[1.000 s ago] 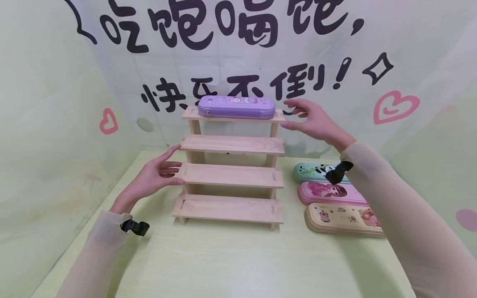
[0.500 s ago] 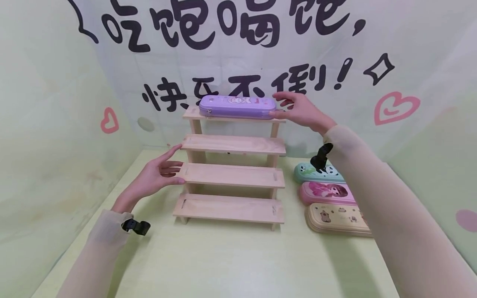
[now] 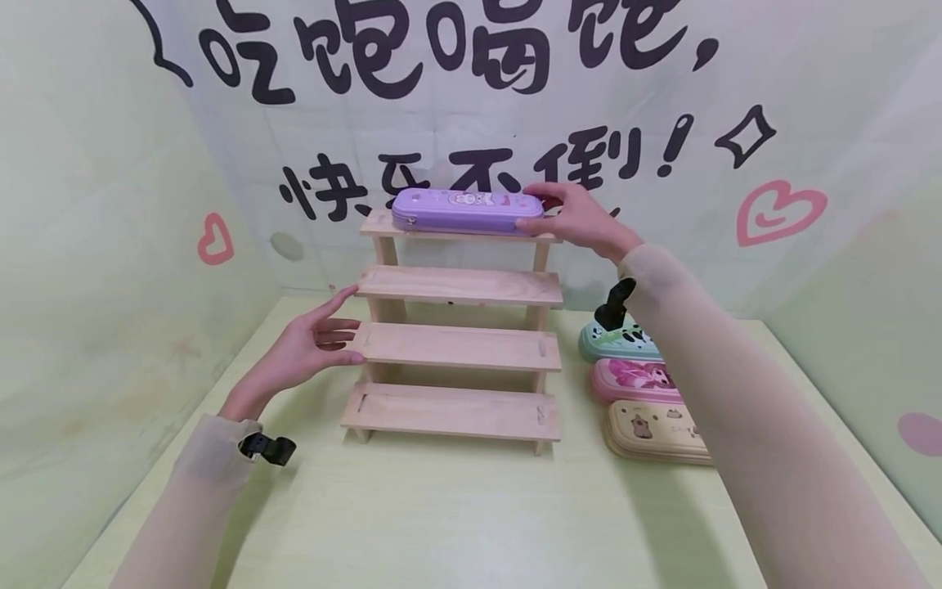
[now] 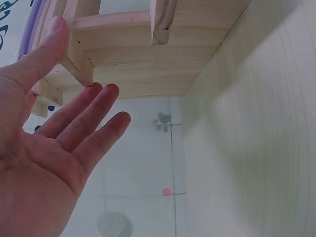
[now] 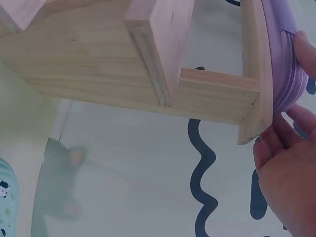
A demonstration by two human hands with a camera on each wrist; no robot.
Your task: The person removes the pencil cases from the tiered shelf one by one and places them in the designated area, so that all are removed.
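Note:
A purple pencil case with a zip and a cartoon print lies on the top board of a stepped wooden rack. Around its right end my right hand pinches, thumb at the front side and fingers behind. The right wrist view shows the case at the board's edge beside that hand. My left hand rests against the rack's left side, fingers spread and fairly straight. In the left wrist view, this hand has its thumb and fingertips at the board ends.
On the table right of the rack lie three more pencil cases: green with pandas, pink with a girl and beige. My right forearm partly covers them. A printed wall cloth stands close behind the rack.
My right hand has moved left from beside the top board onto the purple case's right end and now pinches it. The left hand and the rack have stayed put.

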